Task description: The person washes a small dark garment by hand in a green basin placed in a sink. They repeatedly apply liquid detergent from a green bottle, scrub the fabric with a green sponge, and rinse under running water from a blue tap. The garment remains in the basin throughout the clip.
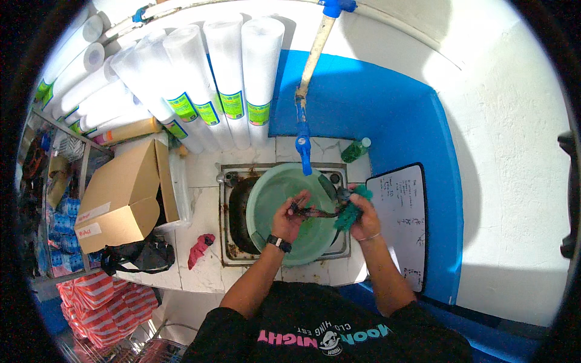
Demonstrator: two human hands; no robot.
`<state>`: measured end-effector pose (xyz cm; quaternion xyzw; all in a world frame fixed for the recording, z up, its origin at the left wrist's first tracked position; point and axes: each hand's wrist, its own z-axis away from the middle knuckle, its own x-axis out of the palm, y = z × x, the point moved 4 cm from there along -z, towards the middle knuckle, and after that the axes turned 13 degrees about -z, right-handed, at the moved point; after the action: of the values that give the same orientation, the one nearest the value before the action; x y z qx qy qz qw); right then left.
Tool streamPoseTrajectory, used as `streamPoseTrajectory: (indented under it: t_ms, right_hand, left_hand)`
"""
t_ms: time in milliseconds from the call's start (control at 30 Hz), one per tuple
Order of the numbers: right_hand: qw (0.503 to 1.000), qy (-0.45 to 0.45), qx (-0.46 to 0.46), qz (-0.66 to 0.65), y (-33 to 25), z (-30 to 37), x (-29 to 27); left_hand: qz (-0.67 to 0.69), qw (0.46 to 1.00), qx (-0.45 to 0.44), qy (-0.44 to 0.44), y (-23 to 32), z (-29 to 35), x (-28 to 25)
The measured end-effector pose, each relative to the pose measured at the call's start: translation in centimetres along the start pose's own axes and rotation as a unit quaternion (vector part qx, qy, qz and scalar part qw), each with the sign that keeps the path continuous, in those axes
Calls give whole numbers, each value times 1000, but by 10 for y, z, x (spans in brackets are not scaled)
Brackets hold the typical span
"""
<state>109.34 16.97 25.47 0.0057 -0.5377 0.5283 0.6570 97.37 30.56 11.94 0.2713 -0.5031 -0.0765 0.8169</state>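
Over a pale green basin (pixel 257 181) set in the sink, my left hand (pixel 289 219) grips one end of a dark, slender, handle-like thing (pixel 318 213). Its exact kind is hard to make out. My right hand (pixel 365 222) is closed on a dark green scrubbing mesh (pixel 347 216), which is pressed around the other end of that thing. A flat grey-black piece (pixel 327 186) sticks out beside the mesh, near the right rim. Whether it belongs to the held thing I cannot tell. Greenish water shows inside the basin below my hands.
A blue faucet (pixel 304 145) hangs over the basin's far rim. Right of it stands a green bottle (pixel 356 150), and a whiteboard (pixel 396 224) lies farther right. To the left are a pinkish-red cloth (pixel 201 250), an open cardboard box (pixel 121 193) and tall white rolls (pixel 261 78).
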Motion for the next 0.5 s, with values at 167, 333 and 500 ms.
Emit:
streamPoseTrajectory:
  t_ms: [167, 333, 500]
  right_hand:
    - [973, -67, -4, 220, 40, 5, 14]
    - [803, -103, -64, 584, 56, 9, 29]
    - [825, -21, -158, 542, 49, 21, 33]
  left_hand:
    - [116, 991, -15, -71, 17, 7, 25]
    - [67, 994, -38, 79, 2, 14, 29]
    - [-24, 987, -69, 141, -5, 16, 18]
